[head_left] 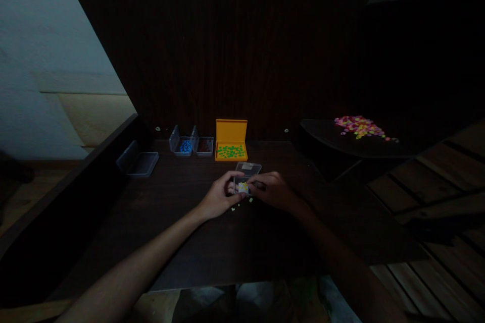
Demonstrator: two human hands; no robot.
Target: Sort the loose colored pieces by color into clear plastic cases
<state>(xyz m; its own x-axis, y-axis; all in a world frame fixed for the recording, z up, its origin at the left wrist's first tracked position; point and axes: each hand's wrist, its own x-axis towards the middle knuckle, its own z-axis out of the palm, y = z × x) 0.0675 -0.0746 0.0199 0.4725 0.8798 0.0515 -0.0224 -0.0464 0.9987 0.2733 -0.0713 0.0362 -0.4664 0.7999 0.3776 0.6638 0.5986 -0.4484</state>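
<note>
A small clear plastic box (pixel 249 167) with its lid tipped back stands in front of me. My left hand (pixel 220 196) is wrapped around its left side, with the thumb at the near edge. At the front of the box, between my hands, is a whitish square piece with small yellow bits (pixel 243 187) on it. My right hand (pixel 271 189) reaches in from the right with fingers pinched together beside the yellow bits; whatever they hold is too small to make out. A few pale loose bits (pixel 250 200) lie on the dark table just below my hands.
Behind my hands an open yellow case (pixel 231 131) holds green bits. To its left stand an open clear box with dark red bits (pixel 205 146) and another with blue bits (pixel 185 147). An open clear box (pixel 143 164) sits farther left. Multicoloured pieces (pixel 359 127) lie on a shelf at right.
</note>
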